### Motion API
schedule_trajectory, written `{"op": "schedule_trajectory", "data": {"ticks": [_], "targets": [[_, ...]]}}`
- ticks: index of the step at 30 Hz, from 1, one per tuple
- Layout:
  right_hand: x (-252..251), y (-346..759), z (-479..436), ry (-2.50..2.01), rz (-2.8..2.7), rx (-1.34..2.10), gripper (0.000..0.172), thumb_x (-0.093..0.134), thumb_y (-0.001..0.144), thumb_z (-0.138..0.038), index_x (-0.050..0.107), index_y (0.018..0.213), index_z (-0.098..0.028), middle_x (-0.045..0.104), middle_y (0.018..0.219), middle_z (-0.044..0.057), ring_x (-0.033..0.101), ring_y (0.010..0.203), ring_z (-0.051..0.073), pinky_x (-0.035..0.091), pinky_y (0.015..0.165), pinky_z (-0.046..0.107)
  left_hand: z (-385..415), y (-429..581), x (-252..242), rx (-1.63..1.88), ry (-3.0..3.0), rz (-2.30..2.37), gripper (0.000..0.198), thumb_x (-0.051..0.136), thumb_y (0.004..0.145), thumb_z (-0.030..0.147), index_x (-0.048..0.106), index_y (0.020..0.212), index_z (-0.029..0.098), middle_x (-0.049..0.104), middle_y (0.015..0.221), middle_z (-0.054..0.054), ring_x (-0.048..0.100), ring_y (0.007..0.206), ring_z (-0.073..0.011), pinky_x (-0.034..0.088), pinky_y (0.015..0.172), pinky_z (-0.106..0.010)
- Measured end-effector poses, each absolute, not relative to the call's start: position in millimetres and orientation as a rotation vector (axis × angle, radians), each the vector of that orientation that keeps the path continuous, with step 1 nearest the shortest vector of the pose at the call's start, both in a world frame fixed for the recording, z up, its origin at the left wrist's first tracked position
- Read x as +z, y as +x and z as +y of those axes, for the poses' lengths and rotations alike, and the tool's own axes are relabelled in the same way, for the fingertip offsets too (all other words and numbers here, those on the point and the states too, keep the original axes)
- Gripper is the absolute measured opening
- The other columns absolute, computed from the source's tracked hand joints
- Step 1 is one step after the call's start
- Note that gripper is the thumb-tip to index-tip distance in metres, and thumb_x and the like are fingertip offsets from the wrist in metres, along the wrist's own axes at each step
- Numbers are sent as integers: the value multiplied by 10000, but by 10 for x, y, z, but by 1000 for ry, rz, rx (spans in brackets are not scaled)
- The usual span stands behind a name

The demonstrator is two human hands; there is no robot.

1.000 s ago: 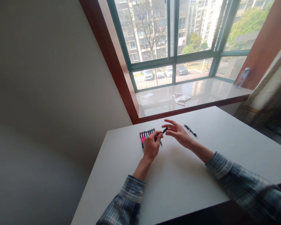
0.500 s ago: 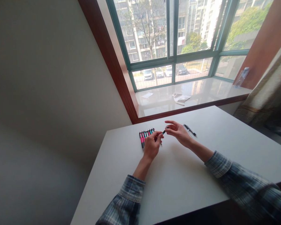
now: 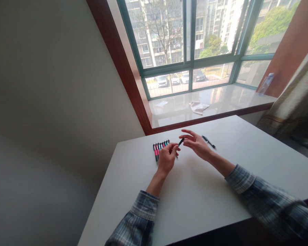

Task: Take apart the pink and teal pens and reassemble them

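Observation:
A pen with a dark end [image 3: 181,140] is pinched between the thumb and fingers of my left hand [image 3: 166,158], slanting up to the right. My right hand [image 3: 196,145] is beside the pen's upper end, its fingers parted and stretched toward it; whether a fingertip touches the pen is hard to tell. Under and beside my left hand lies a row of several pens [image 3: 156,153], with pink, teal and black barrels, partly hidden by that hand. A dark pen [image 3: 208,141] lies alone on the table, past my right hand.
The white table [image 3: 195,201] meets a wall [image 3: 53,102] at the left. Behind it is a window sill [image 3: 169,116] holding a crumpled cloth [image 3: 199,107], a paper sheet [image 3: 162,104] and a clear bottle [image 3: 266,84]. A curtain [image 3: 287,102] hangs at the right.
My right hand's fingers have drawn slightly away from the pen and spread, so more of its dark end shows. My left hand keeps its grip almost in place.

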State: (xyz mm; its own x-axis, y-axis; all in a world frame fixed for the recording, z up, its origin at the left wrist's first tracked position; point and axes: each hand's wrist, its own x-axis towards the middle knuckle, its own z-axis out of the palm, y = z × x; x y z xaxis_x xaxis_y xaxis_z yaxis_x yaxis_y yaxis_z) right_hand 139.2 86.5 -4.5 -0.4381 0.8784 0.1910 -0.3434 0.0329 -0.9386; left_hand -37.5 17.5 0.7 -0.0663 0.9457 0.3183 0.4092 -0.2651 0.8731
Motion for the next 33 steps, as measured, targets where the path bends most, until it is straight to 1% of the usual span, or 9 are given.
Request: {"op": "schedule_trajectory", "data": {"ticks": [2, 6, 11, 17, 22, 26, 28, 30, 33], "targets": [[-45, 1391, 864, -650, -1328, 1577, 592, 831, 766, -380, 627, 1314, -283, 715, 1140, 71, 662, 963, 197, 524, 896, 371, 180, -375, -1, 1328, 1668, 1447, 310, 580, 970, 459, 724, 988, 185, 776, 837, -57, 693, 625, -162, 583, 616, -279], [-60, 1388, 874, -700, -1294, 1580, 553, 834, 766, -391, 650, 1275, -279, 719, 1016, 39, 664, 919, 189, 521, 872, 358, 188, -380, -15, 1327, 1648, 1420, 313, 587, 967, 463, 719, 989, 181, 779, 841, -62, 694, 632, -159, 591, 620, -279], [-26, 1398, 876, -618, -1229, 1645, 561, 829, 768, -359, 638, 1293, -309, 722, 1168, 59, 661, 1008, 205, 506, 916, 359, 195, -383, -21, 1325, 1595, 1381, 344, 592, 959, 484, 720, 1003, 168, 777, 839, -71, 689, 622, -158, 588, 604, -280], [4, 1443, 921, -637, -1154, 1629, 560, 842, 748, -370, 651, 1273, -337, 719, 1169, 42, 657, 1041, 216, 506, 919, 366, 213, -386, -49, 1327, 1547, 1341, 353, 608, 946, 489, 718, 1013, 160, 772, 840, -73, 688, 630, -153, 580, 611, -276], [51, 1619, 1102, -652, -1027, 1529, 497, 856, 742, -368, 682, 1206, -338, 713, 1113, 10, 666, 993, 182, 541, 871, 321, 221, -392, -102, 1290, 1545, 1310, 334, 631, 936, 474, 713, 1018, 161, 767, 856, -78, 690, 670, -160, 575, 648, -286], [73, 1768, 1256, -672, -911, 1436, 459, 902, 682, -387, 709, 1089, -296, 726, 1036, 5, 684, 908, 169, 581, 815, 302, 230, -391, -113, 1287, 1520, 1286, 323, 664, 916, 470, 719, 1001, 164, 764, 856, -79, 686, 689, -169, 549, 651, -293], [64, 1815, 1308, -707, -911, 1392, 443, 917, 658, -405, 723, 1032, -268, 735, 990, 9, 688, 873, 162, 587, 804, 297, 238, -395, -94, 1322, 1439, 1234, 318, 705, 887, 467, 722, 995, 168, 765, 858, -79, 695, 727, -181, 544, 693, -306], [52, 1856, 1345, -791, -987, 1303, 435, 914, 655, -436, 736, 1001, -240, 743, 960, 21, 694, 858, 167, 589, 801, 306, 245, -405, -61, 1382, 1302, 1144, 322, 753, 850, 458, 720, 1004, 176, 770, 887, -78, 708, 805, -194, 536, 783, -328], [40, 1938, 1393, -951, -1226, 1030, 416, 867, 702, -479, 752, 997, -210, 756, 988, 52, 714, 882, 205, 588, 807, 352, 250, -430, -2, 1468, 1089, 1004, 331, 814, 804, 431, 715, 1013, 195, 767, 951, -69, 697, 911, -195, 497, 878, -331]]}}
